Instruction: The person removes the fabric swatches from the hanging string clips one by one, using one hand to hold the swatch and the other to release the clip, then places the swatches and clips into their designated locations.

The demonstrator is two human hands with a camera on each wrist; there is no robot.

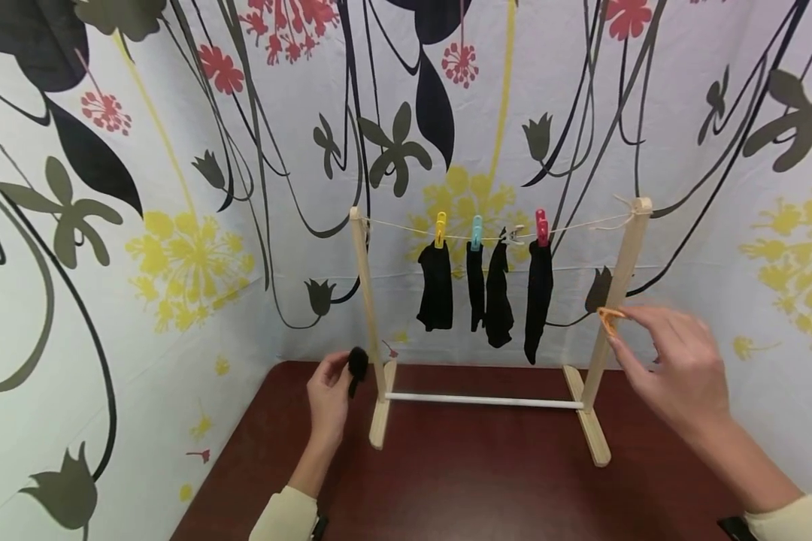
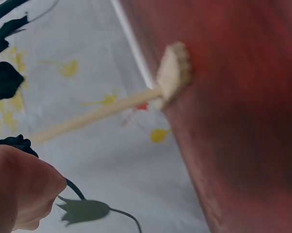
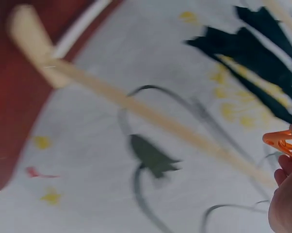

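Note:
My left hand pinches a small bunched black cloth beside the left post of a wooden drying rack. In the left wrist view a dark edge of the cloth shows above the fist. At the right post, my right hand holds an orange clothespin between thumb and fingers. The right wrist view shows this orange clothespin at its right edge. Several black cloth pieces, such as a sock-shaped one, hang from the rack's string.
Yellow, light blue and red clothespins grip hanging pieces, and a pale clip sits between the last two. A white rod joins the rack's feet on the dark red table. Flower-patterned fabric surrounds the back and sides.

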